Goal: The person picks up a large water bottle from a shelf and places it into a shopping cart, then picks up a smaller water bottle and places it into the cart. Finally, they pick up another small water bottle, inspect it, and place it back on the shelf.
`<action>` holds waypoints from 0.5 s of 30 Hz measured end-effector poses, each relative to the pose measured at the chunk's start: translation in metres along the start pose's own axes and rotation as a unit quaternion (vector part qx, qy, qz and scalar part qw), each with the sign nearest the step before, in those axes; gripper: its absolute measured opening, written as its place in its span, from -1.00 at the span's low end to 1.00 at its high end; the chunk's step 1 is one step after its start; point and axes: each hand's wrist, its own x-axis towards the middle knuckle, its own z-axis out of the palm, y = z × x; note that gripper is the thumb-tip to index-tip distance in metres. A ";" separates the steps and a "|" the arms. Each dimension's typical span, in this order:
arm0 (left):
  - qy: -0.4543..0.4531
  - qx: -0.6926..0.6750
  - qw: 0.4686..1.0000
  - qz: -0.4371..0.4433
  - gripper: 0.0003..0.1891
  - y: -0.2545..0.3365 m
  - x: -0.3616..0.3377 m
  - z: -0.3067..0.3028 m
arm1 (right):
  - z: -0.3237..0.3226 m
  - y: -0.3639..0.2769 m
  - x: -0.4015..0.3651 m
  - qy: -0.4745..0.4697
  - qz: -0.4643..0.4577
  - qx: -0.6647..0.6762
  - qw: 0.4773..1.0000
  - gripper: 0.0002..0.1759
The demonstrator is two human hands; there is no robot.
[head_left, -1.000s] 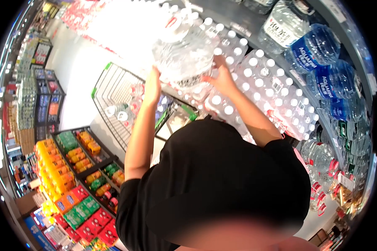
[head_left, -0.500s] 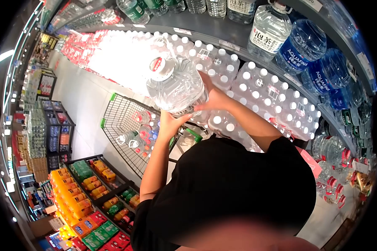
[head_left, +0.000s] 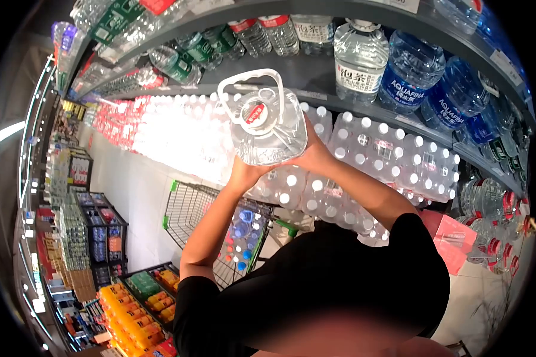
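Note:
A large clear water jug [head_left: 274, 134] with a white loop handle and a white cap bearing a red label is held up in front of me. Its top tilts toward my face. My left hand [head_left: 249, 174] grips its lower left side, and my right hand [head_left: 314, 152] wraps its right side; some fingers are hidden behind the jug. Just beyond it is the shelf [head_left: 307, 93], where a similar jug with a white label [head_left: 361, 62] stands beside blue-labelled Aquafina jugs [head_left: 410, 71].
Shrink-wrapped packs of white-capped bottles [head_left: 375, 149] are stacked below the shelf. A green-trimmed shopping cart [head_left: 187, 208] holding several bottles stands to the lower left. Orange drink bottles [head_left: 128, 315] fill a display at bottom left. A pink box [head_left: 452, 241] is at right.
The jug has moved up and to the right, toward the shelf, between both hands. Its handle now stands out in a loop. My view has shifted, and the cart appears lower.

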 end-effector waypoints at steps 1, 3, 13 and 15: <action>0.001 0.019 0.999 0.033 -0.40 -0.012 0.018 0.001 | -0.008 0.002 0.011 0.021 -0.025 -0.045 0.998 0.43; 0.025 0.011 0.997 0.079 -0.39 -0.024 0.052 0.006 | -0.025 0.021 0.033 0.067 -0.094 -0.162 0.980 0.43; 0.047 -0.016 0.995 0.091 -0.25 -0.072 0.202 0.030 | -0.075 0.101 0.116 0.180 -0.071 -0.249 0.949 0.32; -0.034 -0.087 0.993 0.073 -0.21 -0.076 0.225 0.035 | -0.081 0.108 0.124 0.195 -0.034 -0.245 0.949 0.34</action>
